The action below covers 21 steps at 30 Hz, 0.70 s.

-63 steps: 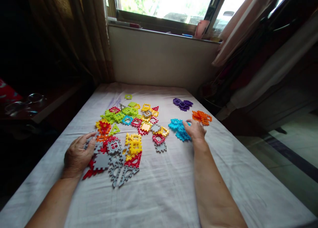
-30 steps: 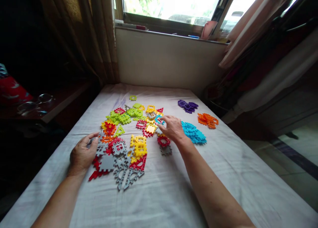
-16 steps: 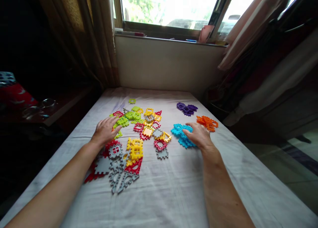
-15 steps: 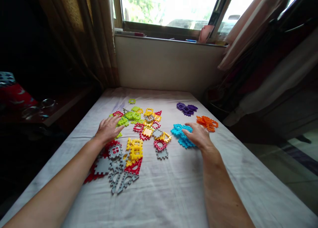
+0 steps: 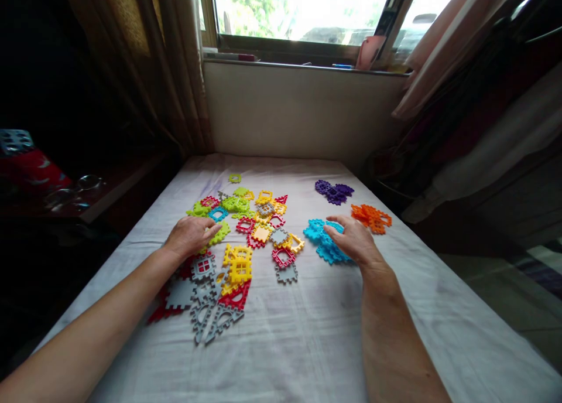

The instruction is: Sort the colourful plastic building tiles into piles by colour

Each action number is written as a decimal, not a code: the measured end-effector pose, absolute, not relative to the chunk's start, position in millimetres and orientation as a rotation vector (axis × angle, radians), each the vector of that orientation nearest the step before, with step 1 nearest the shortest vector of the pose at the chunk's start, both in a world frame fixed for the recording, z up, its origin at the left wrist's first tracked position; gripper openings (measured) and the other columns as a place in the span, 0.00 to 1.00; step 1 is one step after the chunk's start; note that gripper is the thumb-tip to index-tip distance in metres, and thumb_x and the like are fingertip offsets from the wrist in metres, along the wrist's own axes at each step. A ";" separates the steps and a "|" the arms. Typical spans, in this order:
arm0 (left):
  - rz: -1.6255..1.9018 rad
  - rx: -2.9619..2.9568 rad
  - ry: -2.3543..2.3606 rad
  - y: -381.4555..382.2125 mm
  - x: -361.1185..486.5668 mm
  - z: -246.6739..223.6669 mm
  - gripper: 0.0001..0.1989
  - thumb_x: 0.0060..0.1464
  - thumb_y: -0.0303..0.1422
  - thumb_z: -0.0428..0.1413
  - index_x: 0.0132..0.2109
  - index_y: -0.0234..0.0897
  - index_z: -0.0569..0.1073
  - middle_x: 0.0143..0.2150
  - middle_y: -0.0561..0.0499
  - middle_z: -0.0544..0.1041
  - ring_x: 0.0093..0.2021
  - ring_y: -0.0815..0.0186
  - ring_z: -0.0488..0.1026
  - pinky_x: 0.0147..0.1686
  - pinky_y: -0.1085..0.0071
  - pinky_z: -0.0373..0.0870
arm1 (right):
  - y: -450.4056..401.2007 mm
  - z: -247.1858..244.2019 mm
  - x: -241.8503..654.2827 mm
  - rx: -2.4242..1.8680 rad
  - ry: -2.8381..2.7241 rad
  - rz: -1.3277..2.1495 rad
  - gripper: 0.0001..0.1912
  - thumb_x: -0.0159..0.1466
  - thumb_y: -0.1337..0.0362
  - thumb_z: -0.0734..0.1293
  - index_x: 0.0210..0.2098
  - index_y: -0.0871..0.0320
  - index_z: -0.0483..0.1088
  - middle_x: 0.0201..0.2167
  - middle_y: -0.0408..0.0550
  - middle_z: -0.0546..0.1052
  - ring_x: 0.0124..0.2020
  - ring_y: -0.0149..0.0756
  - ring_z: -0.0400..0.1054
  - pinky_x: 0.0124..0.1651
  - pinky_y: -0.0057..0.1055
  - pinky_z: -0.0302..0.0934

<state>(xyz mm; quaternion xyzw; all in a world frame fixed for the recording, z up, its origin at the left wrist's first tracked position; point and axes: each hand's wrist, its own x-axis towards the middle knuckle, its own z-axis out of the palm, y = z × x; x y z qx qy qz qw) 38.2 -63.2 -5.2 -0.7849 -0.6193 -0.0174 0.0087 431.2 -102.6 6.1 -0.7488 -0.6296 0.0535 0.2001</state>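
Observation:
My left hand (image 5: 188,238) is at the left side of the mixed pile, closed on the edge of a lime green interlocking tile (image 5: 220,233). Just beyond it, a blue square frame tile (image 5: 218,214) lies among other green tiles (image 5: 236,204). Over the right edge of a light blue tile pile (image 5: 322,236) rests my right hand (image 5: 355,239), thumb and fingers apart; whether its fingertips touch the tiles I cannot tell. Grey tiles (image 5: 179,293), yellow tiles (image 5: 240,269) and red tiles (image 5: 237,296) lie near my left forearm, which partly covers some red ones.
Purple tiles (image 5: 334,192) and orange tiles (image 5: 371,218) form separate heaps at the right. A single green frame (image 5: 235,178) lies toward the far edge of the sheet-covered surface (image 5: 302,344). A dark side table (image 5: 109,195) with glasses stands left; clothes hang at the right.
My left hand has drawn back toward me with the green tile, and the blue square frame has come into view. My right hand stays at the light blue pile.

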 end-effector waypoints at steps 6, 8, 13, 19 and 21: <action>0.031 -2.234 -2.117 -16.5 55.9 -2.9 0.17 0.58 0.44 0.52 0.46 0.46 0.82 0.52 0.47 0.81 0.52 0.54 0.75 0.49 0.65 0.68 | -101.6 1.0 437.4 -2.010 -1.745 0.146 0.18 0.62 0.56 0.66 0.47 0.54 0.80 0.45 0.52 0.82 0.42 0.43 0.75 0.51 0.38 0.67; 0.081 -2.220 -2.157 -5.1 60.2 -5.4 0.15 0.54 0.43 0.56 0.41 0.44 0.83 0.48 0.44 0.81 0.50 0.50 0.75 0.47 0.63 0.69 | -101.2 -0.9 446.6 -1.986 -1.717 0.171 0.19 0.61 0.55 0.66 0.47 0.54 0.80 0.44 0.52 0.82 0.40 0.42 0.75 0.49 0.38 0.67; 0.056 -2.234 -2.176 -1.1 65.5 3.4 0.12 0.51 0.39 0.58 0.39 0.44 0.83 0.46 0.45 0.82 0.50 0.50 0.76 0.49 0.61 0.69 | -103.2 -1.9 478.3 -1.995 -1.522 0.185 0.21 0.60 0.53 0.66 0.47 0.56 0.80 0.41 0.52 0.81 0.38 0.42 0.74 0.45 0.38 0.67; -0.305 -2.531 -1.899 -33.8 131.3 14.7 0.12 0.57 0.40 0.56 0.43 0.42 0.81 0.49 0.45 0.80 0.53 0.52 0.74 0.56 0.57 0.67 | -101.7 -14.0 492.4 -2.092 -1.350 0.180 0.21 0.60 0.54 0.65 0.47 0.58 0.79 0.40 0.53 0.82 0.36 0.41 0.73 0.46 0.38 0.67; -0.495 -2.746 -1.737 -45.1 174.6 8.6 0.10 0.57 0.39 0.57 0.42 0.43 0.81 0.49 0.45 0.80 0.52 0.53 0.74 0.57 0.56 0.67 | -102.4 -23.0 488.2 -2.072 -1.366 0.179 0.22 0.61 0.54 0.65 0.49 0.58 0.78 0.45 0.55 0.81 0.39 0.42 0.74 0.49 0.40 0.67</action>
